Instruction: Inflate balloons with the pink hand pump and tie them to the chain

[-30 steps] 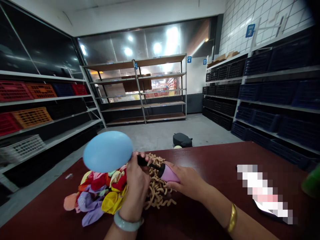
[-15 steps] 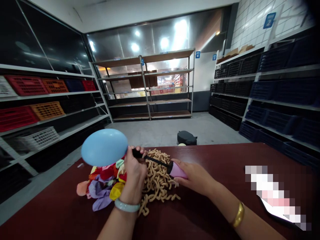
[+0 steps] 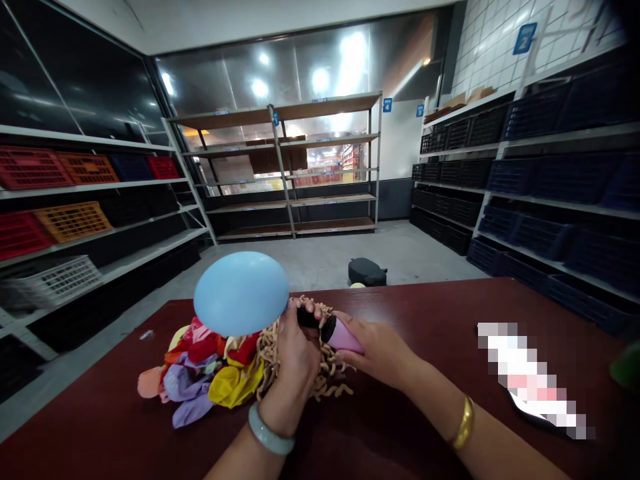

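Observation:
A light blue inflated balloon (image 3: 241,292) sits on the black nozzle end of a hand pump. My left hand (image 3: 296,363) is closed around that nozzle and the balloon's neck. My right hand (image 3: 377,347) grips the pump's pink body (image 3: 344,336), pushed in close to the left hand. Under both hands lies a heap of tan curly cord pieces (image 3: 320,373). A pile of flat balloons in red, yellow, purple and orange (image 3: 203,373) lies just left of my left hand on the dark red table (image 3: 425,313).
A blurred-out flat object (image 3: 530,387) lies on the table at the right, a green thing (image 3: 627,367) at the right edge. Beyond the table a black bag (image 3: 367,272) sits on the concrete floor. Shelving with crates lines both side walls and the back.
My right hand has pushed the pink pump body in towards the left hand, so the black rod no longer shows. The blue balloon looks bigger and sits further right.

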Tool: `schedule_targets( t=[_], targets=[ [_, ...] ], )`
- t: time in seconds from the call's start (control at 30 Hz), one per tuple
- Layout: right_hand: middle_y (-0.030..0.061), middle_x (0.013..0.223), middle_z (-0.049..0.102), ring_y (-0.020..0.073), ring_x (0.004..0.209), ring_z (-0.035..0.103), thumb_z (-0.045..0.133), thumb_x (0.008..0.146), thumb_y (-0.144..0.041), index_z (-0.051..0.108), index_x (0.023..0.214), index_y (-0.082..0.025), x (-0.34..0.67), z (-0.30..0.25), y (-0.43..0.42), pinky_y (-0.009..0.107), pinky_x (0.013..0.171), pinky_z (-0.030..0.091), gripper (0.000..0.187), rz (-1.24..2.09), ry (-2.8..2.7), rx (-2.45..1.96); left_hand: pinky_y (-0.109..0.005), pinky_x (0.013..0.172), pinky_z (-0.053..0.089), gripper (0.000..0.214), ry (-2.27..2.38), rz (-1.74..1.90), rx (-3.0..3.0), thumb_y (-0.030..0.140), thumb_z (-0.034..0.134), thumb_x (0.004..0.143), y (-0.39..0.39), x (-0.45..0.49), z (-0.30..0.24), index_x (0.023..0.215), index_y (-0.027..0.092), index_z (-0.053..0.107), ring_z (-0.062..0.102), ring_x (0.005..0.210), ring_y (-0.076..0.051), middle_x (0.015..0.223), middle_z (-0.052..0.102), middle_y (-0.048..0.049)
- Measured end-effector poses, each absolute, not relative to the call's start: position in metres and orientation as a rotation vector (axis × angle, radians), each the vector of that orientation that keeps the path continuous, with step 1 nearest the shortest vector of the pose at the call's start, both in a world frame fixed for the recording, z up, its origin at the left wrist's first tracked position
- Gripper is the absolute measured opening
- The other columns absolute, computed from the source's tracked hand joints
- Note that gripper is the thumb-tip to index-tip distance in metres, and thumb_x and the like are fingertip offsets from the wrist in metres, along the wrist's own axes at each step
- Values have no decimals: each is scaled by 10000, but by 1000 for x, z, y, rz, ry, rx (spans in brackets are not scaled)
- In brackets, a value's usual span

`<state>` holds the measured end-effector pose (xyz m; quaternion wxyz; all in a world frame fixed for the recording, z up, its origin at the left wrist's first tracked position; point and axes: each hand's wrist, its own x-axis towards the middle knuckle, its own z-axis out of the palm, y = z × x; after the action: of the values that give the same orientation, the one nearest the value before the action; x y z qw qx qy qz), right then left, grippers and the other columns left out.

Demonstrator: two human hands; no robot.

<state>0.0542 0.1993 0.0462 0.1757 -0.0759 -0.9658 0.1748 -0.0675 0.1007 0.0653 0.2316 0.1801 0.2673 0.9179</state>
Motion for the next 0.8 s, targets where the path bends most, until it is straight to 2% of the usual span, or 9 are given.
schedule_targets(
  t=[0.17, 0.47, 0.67, 0.8],
  targets=[
    [97, 1308, 581, 283, 1123, 584, 509, 880, -569, 201, 1495, -275, 53, 46, 198, 395, 899, 447, 748, 519, -2723, -197, -238, 518, 391, 197, 747, 2549, 495, 289, 641, 806, 91, -88, 76, 766, 188, 477, 492, 579, -125, 670, 477, 10],
    [92, 1243, 622, 298, 1073, 607, 501, 867, -606, 239, 1487, -290, 53, 44, 208, 409, 863, 455, 743, 437, -2788, -202, -215, 464, 363, 225, 728, 2767, 450, 275, 651, 766, 49, -163, 99, 725, 193, 446, 455, 506, -109, 603, 466, 31],
    [105, 1218, 631, 297, 1036, 622, 524, 877, -531, 267, 1477, -263, 55, 42, 214, 404, 846, 460, 706, 374, -2774, -239, -215, 490, 378, 206, 664, 2743, 534, 283, 649, 798, 63, -150, 91, 759, 190, 470, 463, 545, -110, 636, 469, 24],
    [121, 1199, 635, 305, 1018, 628, 484, 892, -556, 266, 1476, -245, 54, 40, 210, 410, 826, 463, 696, 345, -2756, -259, -224, 515, 389, 221, 697, 2637, 549, 307, 670, 798, 84, -117, 79, 784, 193, 481, 477, 586, -119, 675, 472, 14]
  ],
)
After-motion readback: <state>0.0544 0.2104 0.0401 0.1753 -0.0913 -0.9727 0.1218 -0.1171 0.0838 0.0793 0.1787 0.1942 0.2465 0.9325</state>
